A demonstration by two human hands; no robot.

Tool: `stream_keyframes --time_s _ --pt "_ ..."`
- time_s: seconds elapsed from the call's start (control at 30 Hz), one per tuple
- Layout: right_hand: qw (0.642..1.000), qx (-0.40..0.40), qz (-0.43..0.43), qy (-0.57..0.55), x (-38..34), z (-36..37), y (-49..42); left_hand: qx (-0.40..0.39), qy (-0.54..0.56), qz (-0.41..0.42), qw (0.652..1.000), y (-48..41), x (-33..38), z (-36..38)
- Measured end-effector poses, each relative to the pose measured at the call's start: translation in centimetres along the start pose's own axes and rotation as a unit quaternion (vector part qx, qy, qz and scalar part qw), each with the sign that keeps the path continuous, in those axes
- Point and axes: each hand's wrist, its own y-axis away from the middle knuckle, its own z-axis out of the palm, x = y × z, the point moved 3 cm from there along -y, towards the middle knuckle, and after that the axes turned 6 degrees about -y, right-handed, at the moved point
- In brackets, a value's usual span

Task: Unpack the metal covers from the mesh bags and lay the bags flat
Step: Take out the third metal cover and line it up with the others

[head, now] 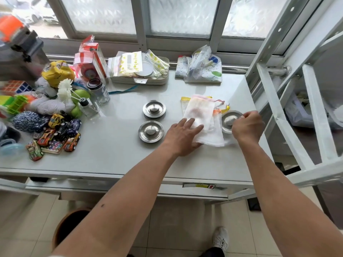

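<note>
Bench: pale grey steel bench (pixel 115 145) under a frosted window.
Left hand: left hand (pixel 182 135) lies palm down, fingers spread and released, pressing flat on the white mesh drawstring bags (pixel 201 117).
Bags: stacked and overlapping, lying at 2 o'clock of the bench centre; yellow and pink trimmed edges show at their 12 o'clock side.
Right hand: right hand (pixel 247 127) is clenched, knuckles up, at 3 o'clock of the bags; it appears to pinch a bit of mesh, though what it grips I cannot tell for sure.
Third cover: round stainless steel cover with centre knob (pixel 229 120) sits just under and beside the right hand, partly hidden.
Freed covers: two matching round steel covers, one (pixel 154 109) at 12 o'clock of the other (pixel 151 131), both at 9 o'clock of the bags, apart from them.
Clutter: heap of toy cars (pixel 59 132) at the bench's 9 o'clock edge.
</note>
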Motion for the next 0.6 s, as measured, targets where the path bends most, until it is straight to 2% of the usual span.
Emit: stream_keyframes --time_s 0.1,0.17,0.2,0.27,0.33,0.4,0.5,0.6 --pt "0.986 0.131 -0.065 -0.085 -1.9 -1.5 0.4 0.03 0.072 0.006 0.997 0.9 -0.7 -1.5" --pt "0.975 0.131 -0.105 -0.143 -3.4 -1.4 0.8 0.115 0.138 -0.012 0.984 1.8 -2.1 -2.9" --pt "0.976 0.088 -0.119 -0.159 -4.2 -0.9 1.2 0.168 0.168 -0.04 0.971 2.3 -3.2 -3.5" --pt "0.978 -0.058 -0.137 -0.143 -5.5 1.2 2.7 0.236 0.206 -0.14 0.939 3.3 -6.0 -4.2" --pt "0.957 -0.223 -0.151 -0.111 -6.5 3.6 5.3 0.239 0.205 -0.23 0.921 4.3 -8.6 -4.3" --pt "0.924 -0.334 -0.168 -0.08 -7.0 5.8 8.4 0.207 0.183 -0.247 0.929 5.4 -10.8 -4.0" --pt "0.893 -0.414 -0.172 -0.05 -6.8 8.1 12.0 0.136 0.159 -0.206 0.956 6.8 -12.2 -3.3" --pt "0.88 -0.446 -0.161 -0.032 -6.4 9.5 13.8 0.128 0.153 -0.202 0.959 7.8 -12.5 -2.4"
